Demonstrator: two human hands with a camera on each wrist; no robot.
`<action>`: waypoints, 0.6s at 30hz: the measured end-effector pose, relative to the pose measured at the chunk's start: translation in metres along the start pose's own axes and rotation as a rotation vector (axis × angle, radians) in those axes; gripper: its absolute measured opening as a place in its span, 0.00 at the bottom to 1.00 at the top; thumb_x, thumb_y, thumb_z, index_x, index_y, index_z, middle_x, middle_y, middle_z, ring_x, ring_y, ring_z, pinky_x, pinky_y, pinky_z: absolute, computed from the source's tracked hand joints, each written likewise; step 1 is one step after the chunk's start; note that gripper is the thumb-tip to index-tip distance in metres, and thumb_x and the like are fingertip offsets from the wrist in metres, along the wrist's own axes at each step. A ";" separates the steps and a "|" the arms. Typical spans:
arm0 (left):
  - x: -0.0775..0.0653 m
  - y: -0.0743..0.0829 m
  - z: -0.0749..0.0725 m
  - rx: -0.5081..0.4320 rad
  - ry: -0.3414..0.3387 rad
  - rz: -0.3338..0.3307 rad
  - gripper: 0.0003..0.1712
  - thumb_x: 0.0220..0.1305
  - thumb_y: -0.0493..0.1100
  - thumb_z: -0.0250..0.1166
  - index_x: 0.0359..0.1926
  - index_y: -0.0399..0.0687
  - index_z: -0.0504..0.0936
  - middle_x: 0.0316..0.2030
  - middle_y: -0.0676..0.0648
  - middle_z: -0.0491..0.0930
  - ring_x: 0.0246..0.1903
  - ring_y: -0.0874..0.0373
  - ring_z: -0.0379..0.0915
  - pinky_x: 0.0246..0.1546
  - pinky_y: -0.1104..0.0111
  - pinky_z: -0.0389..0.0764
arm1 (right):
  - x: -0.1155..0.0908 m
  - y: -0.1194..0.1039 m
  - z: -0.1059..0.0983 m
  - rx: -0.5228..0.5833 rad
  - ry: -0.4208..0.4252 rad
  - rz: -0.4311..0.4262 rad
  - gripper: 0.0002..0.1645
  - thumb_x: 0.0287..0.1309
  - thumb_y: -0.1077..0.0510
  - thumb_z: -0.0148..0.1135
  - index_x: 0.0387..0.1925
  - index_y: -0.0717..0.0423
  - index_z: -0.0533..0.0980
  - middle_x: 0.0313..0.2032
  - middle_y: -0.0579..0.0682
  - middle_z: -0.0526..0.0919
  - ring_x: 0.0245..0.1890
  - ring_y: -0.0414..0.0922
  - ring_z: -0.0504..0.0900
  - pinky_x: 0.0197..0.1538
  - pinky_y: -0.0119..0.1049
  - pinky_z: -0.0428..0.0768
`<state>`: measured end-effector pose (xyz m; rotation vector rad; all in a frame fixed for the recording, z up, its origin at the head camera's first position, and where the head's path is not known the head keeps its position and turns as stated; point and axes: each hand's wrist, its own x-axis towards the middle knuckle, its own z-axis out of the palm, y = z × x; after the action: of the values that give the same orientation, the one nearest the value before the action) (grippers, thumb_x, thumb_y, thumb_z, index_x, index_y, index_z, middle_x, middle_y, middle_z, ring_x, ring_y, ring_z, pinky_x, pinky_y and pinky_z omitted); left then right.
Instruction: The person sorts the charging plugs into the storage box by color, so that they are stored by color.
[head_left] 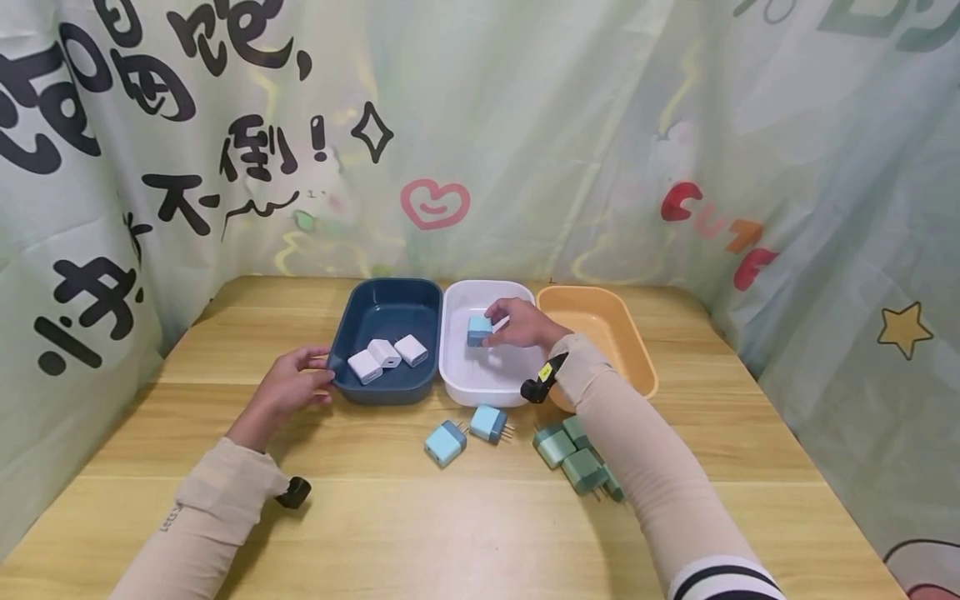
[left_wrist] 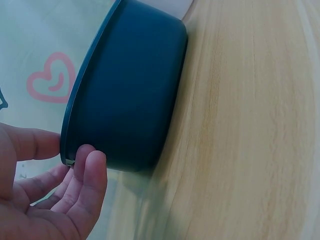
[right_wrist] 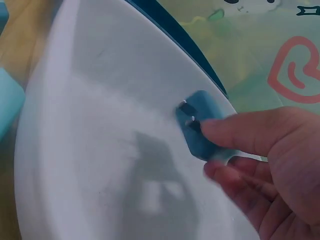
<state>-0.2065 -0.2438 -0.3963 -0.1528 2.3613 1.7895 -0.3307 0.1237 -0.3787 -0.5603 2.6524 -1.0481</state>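
Boxy blue charger (right_wrist: 200, 106) hangs pinched in right fingers (right_wrist: 245, 134), left fingers (left_wrist: 93, 175) gripping smooth tub (left_wrist: 127, 85).

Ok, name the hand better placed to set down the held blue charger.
Probably the right hand: it pinches the blue charger over the white tray; the left hand touches the navy tray.

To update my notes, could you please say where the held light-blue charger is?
In the head view, the right hand pinches the light-blue charger over the white tray, right of the navy tray.
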 end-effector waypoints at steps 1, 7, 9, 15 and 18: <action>0.000 0.000 0.000 0.001 0.001 -0.003 0.30 0.68 0.30 0.54 0.70 0.33 0.58 0.59 0.31 0.63 0.35 0.55 0.78 0.36 0.66 0.84 | 0.000 0.000 0.000 0.003 0.006 -0.003 0.26 0.49 0.60 0.74 0.50 0.63 0.75 0.45 0.57 0.80 0.45 0.52 0.82 0.54 0.42 0.78; -0.002 0.001 0.002 -0.011 -0.002 0.011 0.31 0.68 0.30 0.54 0.70 0.32 0.58 0.58 0.30 0.63 0.36 0.54 0.78 0.36 0.66 0.84 | -0.005 0.002 -0.002 0.007 0.034 -0.033 0.23 0.53 0.63 0.71 0.50 0.65 0.74 0.44 0.58 0.80 0.44 0.52 0.83 0.54 0.41 0.79; -0.002 0.000 0.002 -0.019 -0.005 0.024 0.31 0.68 0.30 0.54 0.70 0.31 0.57 0.58 0.29 0.63 0.35 0.55 0.78 0.35 0.66 0.84 | -0.010 0.001 -0.004 0.012 0.031 -0.038 0.24 0.53 0.63 0.71 0.51 0.66 0.74 0.44 0.59 0.80 0.44 0.52 0.83 0.54 0.42 0.79; 0.001 -0.004 -0.001 -0.013 -0.005 0.023 0.31 0.68 0.30 0.54 0.70 0.32 0.58 0.58 0.30 0.63 0.34 0.57 0.78 0.35 0.66 0.84 | -0.027 -0.004 -0.007 0.041 0.010 -0.039 0.25 0.54 0.64 0.70 0.53 0.66 0.73 0.47 0.58 0.79 0.45 0.51 0.82 0.52 0.41 0.80; 0.002 -0.004 -0.001 -0.012 -0.004 0.020 0.31 0.68 0.30 0.54 0.70 0.32 0.58 0.58 0.31 0.63 0.34 0.56 0.78 0.35 0.66 0.84 | -0.035 -0.004 -0.008 0.061 -0.010 -0.051 0.26 0.55 0.64 0.70 0.54 0.66 0.72 0.49 0.60 0.77 0.46 0.50 0.81 0.52 0.41 0.80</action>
<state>-0.2076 -0.2459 -0.4000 -0.1271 2.3580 1.8111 -0.3008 0.1407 -0.3672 -0.6214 2.6009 -1.1333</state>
